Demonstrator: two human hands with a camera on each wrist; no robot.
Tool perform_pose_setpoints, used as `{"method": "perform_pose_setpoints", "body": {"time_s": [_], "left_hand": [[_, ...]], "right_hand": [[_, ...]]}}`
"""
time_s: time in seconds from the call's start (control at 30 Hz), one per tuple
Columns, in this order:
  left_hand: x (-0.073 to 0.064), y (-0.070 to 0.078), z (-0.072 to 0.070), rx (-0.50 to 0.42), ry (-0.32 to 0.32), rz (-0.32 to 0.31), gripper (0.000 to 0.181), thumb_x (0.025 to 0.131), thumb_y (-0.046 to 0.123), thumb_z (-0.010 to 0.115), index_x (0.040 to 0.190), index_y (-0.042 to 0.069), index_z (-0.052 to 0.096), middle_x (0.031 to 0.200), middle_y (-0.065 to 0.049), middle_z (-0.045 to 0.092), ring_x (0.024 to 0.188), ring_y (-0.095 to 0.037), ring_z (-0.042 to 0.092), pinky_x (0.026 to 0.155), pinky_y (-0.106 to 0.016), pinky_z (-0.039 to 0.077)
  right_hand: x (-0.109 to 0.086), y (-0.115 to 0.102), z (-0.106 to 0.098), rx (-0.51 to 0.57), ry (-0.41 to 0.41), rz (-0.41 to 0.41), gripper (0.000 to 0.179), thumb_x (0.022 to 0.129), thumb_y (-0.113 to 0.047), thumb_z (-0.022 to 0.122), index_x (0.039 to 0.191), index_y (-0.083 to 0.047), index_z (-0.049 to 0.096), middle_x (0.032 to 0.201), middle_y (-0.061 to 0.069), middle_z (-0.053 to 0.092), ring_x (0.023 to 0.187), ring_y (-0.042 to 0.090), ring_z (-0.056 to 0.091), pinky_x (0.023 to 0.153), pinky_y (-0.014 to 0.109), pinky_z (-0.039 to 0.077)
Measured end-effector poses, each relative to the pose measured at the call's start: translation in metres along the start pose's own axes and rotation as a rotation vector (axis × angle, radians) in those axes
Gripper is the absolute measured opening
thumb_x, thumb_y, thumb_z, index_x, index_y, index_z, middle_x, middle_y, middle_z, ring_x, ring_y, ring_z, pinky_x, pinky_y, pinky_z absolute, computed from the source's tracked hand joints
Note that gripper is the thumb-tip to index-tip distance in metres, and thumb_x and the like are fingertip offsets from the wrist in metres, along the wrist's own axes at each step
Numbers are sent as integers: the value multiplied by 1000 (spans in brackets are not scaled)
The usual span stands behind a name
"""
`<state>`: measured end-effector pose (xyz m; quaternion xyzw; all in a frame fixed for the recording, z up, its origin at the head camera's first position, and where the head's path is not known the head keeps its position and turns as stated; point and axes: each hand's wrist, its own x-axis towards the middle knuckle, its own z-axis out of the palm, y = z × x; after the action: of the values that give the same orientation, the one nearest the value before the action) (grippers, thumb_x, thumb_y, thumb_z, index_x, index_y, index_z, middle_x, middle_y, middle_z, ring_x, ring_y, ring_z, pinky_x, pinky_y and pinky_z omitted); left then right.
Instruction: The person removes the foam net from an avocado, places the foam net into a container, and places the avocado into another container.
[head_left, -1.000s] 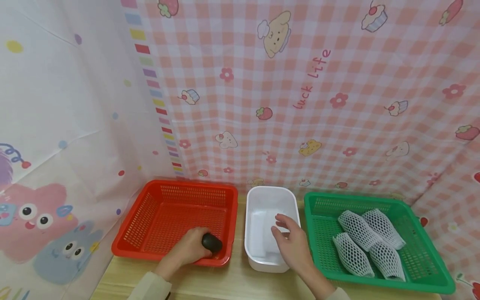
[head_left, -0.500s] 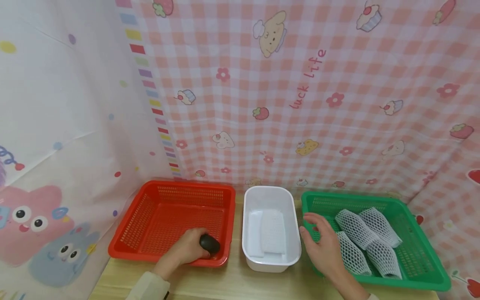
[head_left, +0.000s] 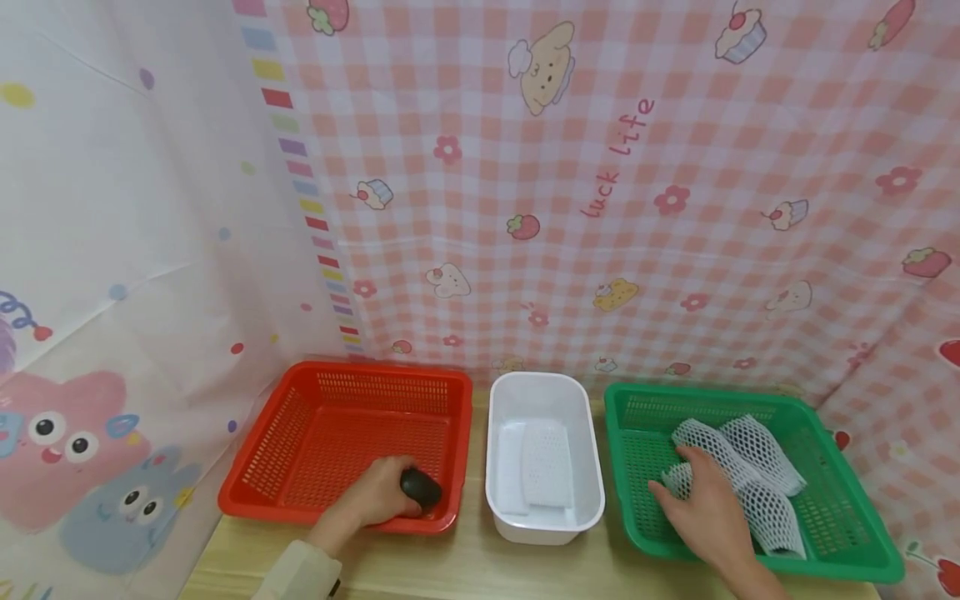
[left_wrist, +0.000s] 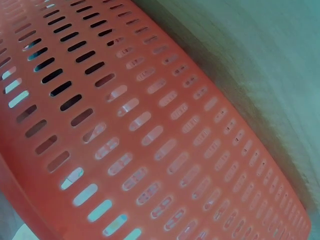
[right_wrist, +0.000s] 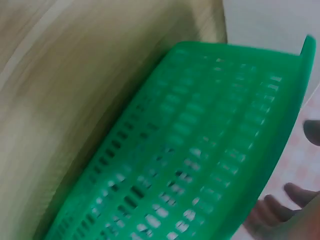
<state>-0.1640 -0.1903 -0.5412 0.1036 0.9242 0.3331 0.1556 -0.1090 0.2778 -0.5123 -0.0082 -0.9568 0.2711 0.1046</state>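
Observation:
In the head view my left hand [head_left: 384, 492] grips a smooth, dark oval thing like an avocado [head_left: 420, 488] inside the red basket [head_left: 341, 372], near its front right corner. The left wrist view holds only the red basket's slotted side [left_wrist: 145, 120]; hand and fruit are hidden there. My right hand [head_left: 708, 512] reaches over the green basket [head_left: 628, 521], thumb and fingers apart, above one of several white foam net sleeves [head_left: 772, 517]. That hand covers much of the front left sleeve [head_left: 677, 479]. The right wrist view catches its fingers [right_wrist: 280, 210] beyond the green rim.
Between the baskets stands a white plastic tub [head_left: 543, 528] with a white textured piece [head_left: 546, 467] flat on its bottom. All three containers sit on a wooden table [head_left: 450, 575]. A pink checked curtain [head_left: 480, 250] hangs close behind them.
My right hand has moved right, from over the white tub, past the green basket's left edge, to above the net sleeves. My left hand stays on the dark fruit in the red basket.

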Motion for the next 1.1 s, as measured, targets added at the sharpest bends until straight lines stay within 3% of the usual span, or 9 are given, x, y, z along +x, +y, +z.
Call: {"method": "perform_pose_setpoints", "body": {"time_s": [0.33,0.67,0.83,0.97,1.1], "left_hand": [[-1,-3,-2,16,-2,5,64,72,9,93,127,-7,66,117,-19,71,103,-32,67,93,-55,55],[-2,-3,-3,15,-6,-3,63,72,6,93,127,-7,65,115,-18,71,103,-32,68,93,-54,56],[-2,-4,-3,14,-14,-11,63,72,6,93,127,-6,66,114,-18,72,102,-32,68,91,-53,56],[-2,-5,-3,15,-14,-7,62,73,7,93,127,-6,66,113,-18,72,101,-31,68,90,-53,56],[-2,-5,-5,20,-11,3,59,75,7,92,127,-6,66,114,-18,71,101,-30,67,90,-52,56]], "right_hand": [[7,37,-5,-140,-189,127,90,85,-41,85,133,25,46,128,49,49,117,67,47,96,73,42],[12,54,-4,-193,-324,196,99,82,-51,84,127,27,44,115,51,50,109,70,49,88,73,45],[16,58,-3,-183,-423,226,99,82,-51,84,123,29,44,106,44,58,99,62,59,80,65,52],[18,62,-2,-142,-500,245,97,82,-48,84,123,31,44,108,41,62,96,51,65,79,60,54],[20,65,-1,-93,-516,256,87,81,-44,84,116,28,50,101,31,66,87,37,63,77,54,55]]}}
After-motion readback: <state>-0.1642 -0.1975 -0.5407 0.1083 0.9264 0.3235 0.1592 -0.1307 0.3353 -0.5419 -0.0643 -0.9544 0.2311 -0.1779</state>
